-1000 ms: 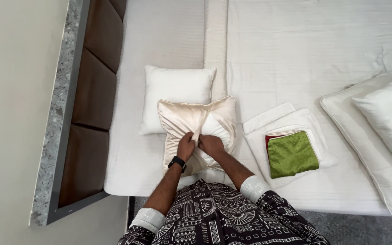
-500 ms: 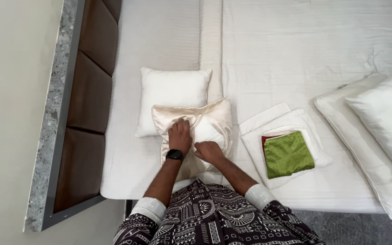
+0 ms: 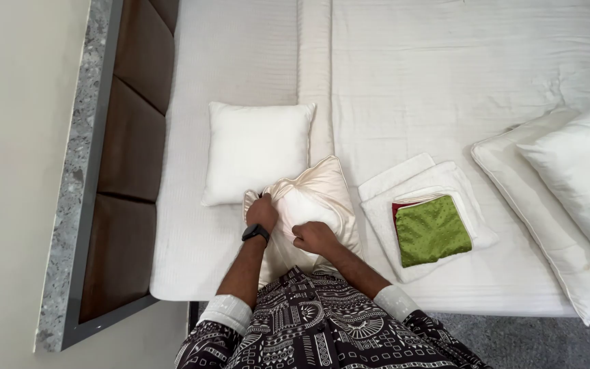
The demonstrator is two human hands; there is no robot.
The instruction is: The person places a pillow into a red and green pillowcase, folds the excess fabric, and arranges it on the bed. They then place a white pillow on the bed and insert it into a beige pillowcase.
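Overhead view of a white bed (image 3: 445,75) with a person standing at its near edge. A square cushion in a shiny cream satin cover (image 3: 315,205) lies on the bed just in front of the person, at the seam between two mattress sections. It is turned slightly on the sheet, one corner pointing away from the person toward the far side of the bed; being roughly square, it shows no clear long axis, and its near part is bunched and creased under the hands. The left hand (image 3: 262,212), with a dark band on the wrist, is closed on the cover's left upper edge, pinching a fold of the fabric. The right hand (image 3: 312,237) is clenched into a fist on the cover's lower middle, gripping the cloth; the two hands are set near each other but apart, each clamped on the same cushion. Just beyond and to the left, touching or almost touching the satin cushion, lies a plain white square cushion (image 3: 257,152), flat on the sheet. To the right, a folded white towel (image 3: 404,188) carries a folded green cloth (image 3: 433,231) with a red edge beneath it. Two large white pillows (image 3: 575,184) lie overlapping at the right margin. A brown padded headboard (image 3: 128,157) runs along the left.
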